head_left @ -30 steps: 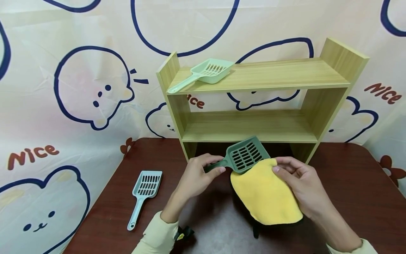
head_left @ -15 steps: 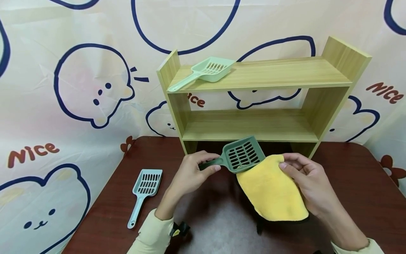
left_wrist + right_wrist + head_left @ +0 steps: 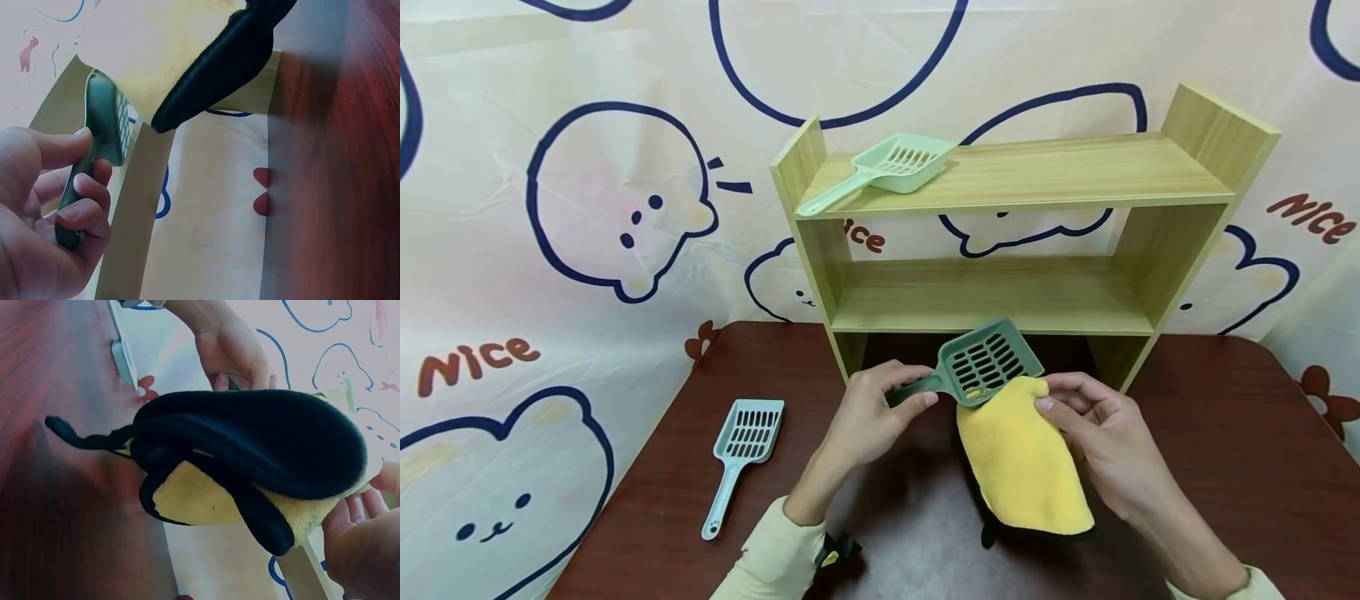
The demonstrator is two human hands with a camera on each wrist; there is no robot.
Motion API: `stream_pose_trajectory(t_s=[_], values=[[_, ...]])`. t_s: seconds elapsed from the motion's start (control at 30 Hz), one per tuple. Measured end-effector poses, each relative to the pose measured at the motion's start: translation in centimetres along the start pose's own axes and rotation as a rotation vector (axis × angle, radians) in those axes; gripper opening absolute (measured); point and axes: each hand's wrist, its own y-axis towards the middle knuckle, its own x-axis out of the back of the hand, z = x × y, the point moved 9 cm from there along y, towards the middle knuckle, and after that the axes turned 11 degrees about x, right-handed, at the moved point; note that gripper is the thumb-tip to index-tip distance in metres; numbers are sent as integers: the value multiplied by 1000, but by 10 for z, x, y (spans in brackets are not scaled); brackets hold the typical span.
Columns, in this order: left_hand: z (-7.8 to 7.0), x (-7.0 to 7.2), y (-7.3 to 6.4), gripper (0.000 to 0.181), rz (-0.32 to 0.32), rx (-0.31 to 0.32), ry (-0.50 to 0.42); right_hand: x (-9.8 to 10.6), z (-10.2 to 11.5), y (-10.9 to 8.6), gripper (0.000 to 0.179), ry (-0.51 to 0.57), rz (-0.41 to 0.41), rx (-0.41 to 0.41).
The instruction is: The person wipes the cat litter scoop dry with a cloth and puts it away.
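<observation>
A dark green slotted litter scoop [image 3: 947,377] is held by its handle in my left hand [image 3: 867,414], thumb on one side and fingers curled on the other. My right hand [image 3: 1108,446] pinches the upper edge of a yellow fleecy cloth [image 3: 1022,467] between thumb and fingers. The cloth's top edge lies against the front rim of the scoop's head, and the rest hangs down above the table. In the right wrist view, the cloth's black underside [image 3: 262,434] shows, with black-edged flaps and a dangling strap-like end. The left wrist view shows the scoop [image 3: 100,112] side-on.
A pale blue slotted scoop [image 3: 722,492] lies on the dark red-brown table [image 3: 647,533] at left. Behind my hands stands a light wooden shelf [image 3: 1045,179], with a mint green scoop [image 3: 842,193] on its top board. A patterned curtain [image 3: 625,350] hangs behind.
The scoop and cloth shifted apart slightly half a second ago. Now the scoop has moved back right and the cloth back left, so they overlap more; the cloth hangs narrower.
</observation>
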Motion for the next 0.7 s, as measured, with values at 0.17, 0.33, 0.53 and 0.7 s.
stream_pose_trajectory(t_s=[0.17, 0.33, 0.53, 0.7], values=[[-1, -4, -1, 26, 9, 9, -16, -10, -4, -2, 19, 17, 34, -4], [1, -3, -2, 25, 14, 12, -8, -11, -6, -3, 19, 11, 50, -15], [2, 8, -1, 22, 0, 9, 11, 6, 5, 2, 22, 48, -6, 7], [1, 22, 1, 23, -24, 14, 44, 25, 19, 8, 25, 52, -73, 73]])
